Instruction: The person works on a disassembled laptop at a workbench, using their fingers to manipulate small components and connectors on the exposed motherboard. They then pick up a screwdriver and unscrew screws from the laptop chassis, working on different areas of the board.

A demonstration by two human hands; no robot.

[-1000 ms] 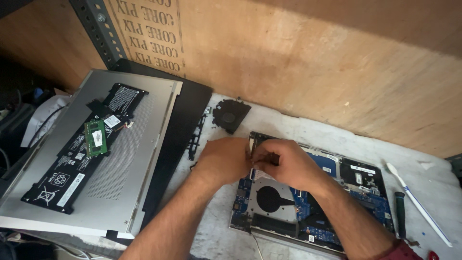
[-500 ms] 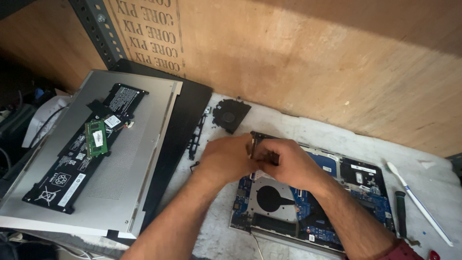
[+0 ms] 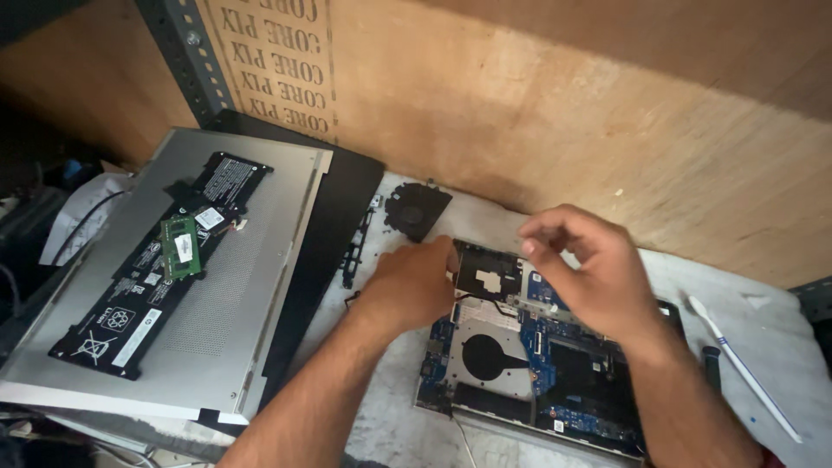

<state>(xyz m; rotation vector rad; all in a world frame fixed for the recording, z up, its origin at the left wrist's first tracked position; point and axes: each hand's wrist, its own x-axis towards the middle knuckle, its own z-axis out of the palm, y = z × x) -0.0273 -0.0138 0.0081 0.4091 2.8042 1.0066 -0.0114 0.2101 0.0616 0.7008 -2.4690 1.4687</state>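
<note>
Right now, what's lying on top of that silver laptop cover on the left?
On the silver cover lies a long black battery, with a green memory module resting on it. Whatever is beneath the battery is hidden.

Under my hands the circuit board (image 3: 555,360) is bright blue, with a silver fan housing (image 3: 485,347) ringed around a black round opening. A black plate (image 3: 487,270) near my left hand (image 3: 414,282) carries a small white patch. The loose fan (image 3: 416,210) is black. The laptop cover (image 3: 234,286) is silver-grey with a finely dotted vent patch; on it lie a black battery (image 3: 160,264) with white labels and a green memory stick (image 3: 180,247). The wall (image 3: 555,130) is tan wood.
</note>
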